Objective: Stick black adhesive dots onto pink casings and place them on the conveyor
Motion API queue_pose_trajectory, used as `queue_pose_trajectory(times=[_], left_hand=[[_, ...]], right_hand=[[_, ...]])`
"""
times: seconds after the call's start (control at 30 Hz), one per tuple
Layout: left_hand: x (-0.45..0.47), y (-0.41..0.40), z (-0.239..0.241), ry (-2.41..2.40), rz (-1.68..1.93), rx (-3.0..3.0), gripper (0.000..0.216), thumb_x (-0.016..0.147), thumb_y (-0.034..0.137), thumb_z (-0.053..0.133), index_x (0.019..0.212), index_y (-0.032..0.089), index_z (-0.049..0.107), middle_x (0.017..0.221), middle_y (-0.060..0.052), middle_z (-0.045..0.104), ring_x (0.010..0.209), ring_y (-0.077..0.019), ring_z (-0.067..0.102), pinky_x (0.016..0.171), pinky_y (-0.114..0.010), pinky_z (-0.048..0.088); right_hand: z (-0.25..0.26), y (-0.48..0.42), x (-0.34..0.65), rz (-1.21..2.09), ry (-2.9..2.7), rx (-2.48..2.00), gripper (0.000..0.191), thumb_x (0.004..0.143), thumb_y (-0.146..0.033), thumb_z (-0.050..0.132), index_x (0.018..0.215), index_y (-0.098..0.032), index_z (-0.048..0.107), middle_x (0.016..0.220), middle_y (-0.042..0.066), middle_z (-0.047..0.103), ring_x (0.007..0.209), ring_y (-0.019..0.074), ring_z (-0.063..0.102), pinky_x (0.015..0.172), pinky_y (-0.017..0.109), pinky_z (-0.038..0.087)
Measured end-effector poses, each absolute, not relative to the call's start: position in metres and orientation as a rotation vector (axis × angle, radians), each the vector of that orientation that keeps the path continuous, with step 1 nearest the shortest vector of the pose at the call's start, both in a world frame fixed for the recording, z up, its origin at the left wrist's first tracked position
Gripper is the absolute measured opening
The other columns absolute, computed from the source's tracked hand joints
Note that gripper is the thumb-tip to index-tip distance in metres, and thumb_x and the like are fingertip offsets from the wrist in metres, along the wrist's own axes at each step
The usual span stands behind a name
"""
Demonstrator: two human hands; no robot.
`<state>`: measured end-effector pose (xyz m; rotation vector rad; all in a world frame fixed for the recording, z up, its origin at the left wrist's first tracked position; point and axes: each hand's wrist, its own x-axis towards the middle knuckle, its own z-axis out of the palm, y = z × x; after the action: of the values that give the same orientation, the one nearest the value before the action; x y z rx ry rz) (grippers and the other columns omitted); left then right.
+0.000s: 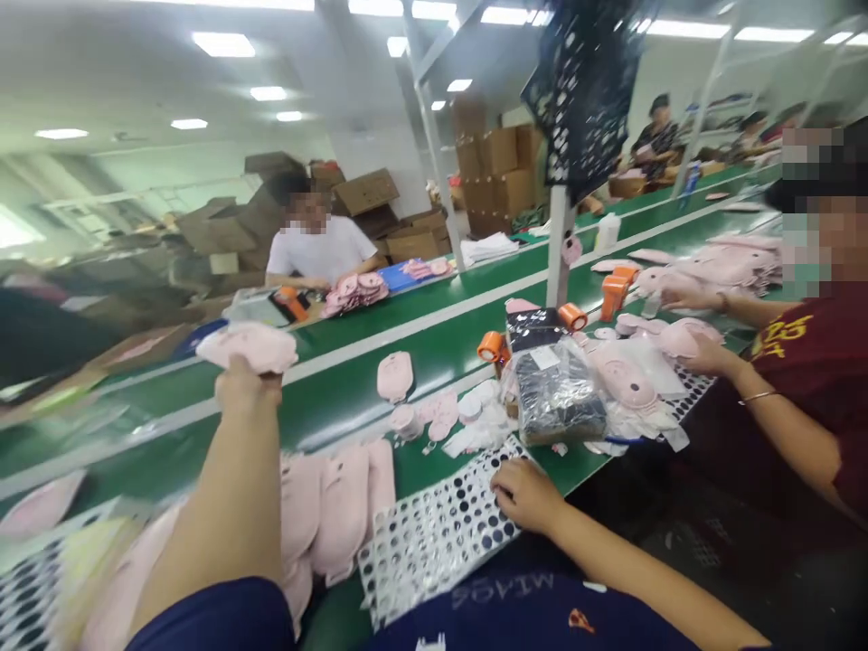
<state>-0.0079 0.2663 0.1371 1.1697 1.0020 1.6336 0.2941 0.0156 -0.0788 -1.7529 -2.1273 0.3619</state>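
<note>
My left hand (245,384) reaches out over the green belt, its fingers closed on a pink plastic panel (248,346) with a rounded outline. My right hand (525,495) rests on the right end of a sheet of black round stickers (434,533), its fingers curled in. Whether a sticker is between those fingertips I cannot make out. Beside the sheet, several pink panels (339,511) lie overlapping under and beside my left arm. One more pink panel (395,376) lies alone on the belt.
A plastic-wrapped black stack (556,389) stands right of centre, with orange tape dispensers (492,347) near it. At the right a co-worker's hands (709,353) handle pink pieces. Another person (318,244) sits across the belt (448,334). A metal post (558,244) rises midway.
</note>
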Motion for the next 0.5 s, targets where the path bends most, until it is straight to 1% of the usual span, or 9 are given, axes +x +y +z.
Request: queue_pose_trajectory(times=[0.03,0.1,0.2,0.23,0.27,0.3,0.37,0.43,0.5], left_hand=[[-0.016,0.258,0.133,1.045,1.706,1.091,0.020,0.101,0.036,0.050,0.116,0.025,0.056,0.096,0.008,0.069,0.103,-0.0166,0.066,0.077,-0.028,0.056],[-0.025,0.226,0.118,1.034,1.821,0.940,0.023,0.092,0.033,0.051,0.112,0.024,0.058,0.091,0.008,0.071,0.108,-0.0161,0.066,0.079,-0.027,0.056],[-0.015,0.151,0.076,0.913,1.756,0.872,0.048,0.068,0.029,0.061,0.116,0.024,0.062,0.100,0.004,0.076,0.113,-0.0211,0.066,0.084,-0.030,0.057],[-0.006,0.123,0.059,0.919,1.719,0.831,0.048,0.068,0.033,0.063,0.114,0.024,0.064,0.103,0.001,0.077,0.115,-0.0228,0.066,0.088,-0.032,0.057],[0.005,0.098,0.040,0.935,1.640,0.790,0.046,0.073,0.043,0.063,0.115,0.024,0.065,0.107,-0.002,0.077,0.120,-0.0247,0.064,0.094,-0.035,0.056],[0.017,0.075,0.020,0.986,1.540,0.725,0.046,0.074,0.049,0.066,0.113,0.025,0.065,0.107,-0.003,0.077,0.121,-0.0262,0.064,0.097,-0.038,0.056],[0.039,0.040,-0.017,1.091,1.372,0.530,0.053,0.067,0.052,0.076,0.112,0.026,0.066,0.108,-0.004,0.076,0.121,-0.0282,0.064,0.098,-0.040,0.056],[0.056,0.022,-0.046,1.111,1.310,0.403,0.062,0.059,0.047,0.084,0.114,0.026,0.064,0.113,-0.004,0.075,0.122,-0.0289,0.064,0.100,-0.041,0.055],[0.066,0.015,-0.061,1.079,1.317,0.378,0.072,0.055,0.043,0.088,0.120,0.026,0.062,0.119,-0.006,0.074,0.123,-0.0289,0.063,0.104,-0.043,0.053]], right_hand=[[-0.077,0.015,0.294,0.391,-2.153,-1.756,0.016,0.086,-0.012,0.059,0.092,-0.018,0.073,0.094,0.008,0.072,0.093,0.0208,0.063,0.086,0.032,0.046],[-0.074,0.012,0.293,0.441,-2.199,-1.771,0.020,0.090,-0.013,0.054,0.097,-0.017,0.073,0.100,0.012,0.071,0.099,0.0241,0.063,0.089,0.036,0.046],[-0.062,0.005,0.296,0.514,-2.275,-1.779,0.024,0.094,-0.017,0.053,0.109,-0.016,0.071,0.110,0.016,0.069,0.106,0.0274,0.061,0.094,0.042,0.045],[-0.055,0.005,0.298,0.531,-2.327,-1.767,0.023,0.093,-0.019,0.055,0.109,-0.016,0.071,0.109,0.015,0.069,0.104,0.0276,0.062,0.093,0.042,0.046],[-0.047,0.006,0.299,0.528,-2.391,-1.744,0.020,0.093,-0.021,0.056,0.105,-0.017,0.072,0.105,0.014,0.071,0.100,0.0271,0.063,0.091,0.041,0.046],[-0.038,0.010,0.299,0.495,-2.455,-1.711,0.019,0.094,-0.023,0.056,0.101,-0.018,0.073,0.101,0.012,0.072,0.096,0.0262,0.064,0.088,0.040,0.047],[-0.023,0.027,0.292,0.349,-2.520,-1.640,0.022,0.097,-0.024,0.053,0.098,-0.019,0.073,0.097,0.010,0.073,0.092,0.0243,0.066,0.085,0.038,0.048],[-0.016,0.054,0.277,0.176,-2.491,-1.619,0.028,0.099,-0.021,0.047,0.111,-0.018,0.072,0.113,0.012,0.073,0.102,0.0244,0.065,0.090,0.038,0.047],[-0.018,0.087,0.256,0.057,-2.500,-1.681,0.037,0.099,-0.016,0.042,0.126,-0.016,0.068,0.136,0.015,0.066,0.121,0.0262,0.060,0.100,0.039,0.044]])
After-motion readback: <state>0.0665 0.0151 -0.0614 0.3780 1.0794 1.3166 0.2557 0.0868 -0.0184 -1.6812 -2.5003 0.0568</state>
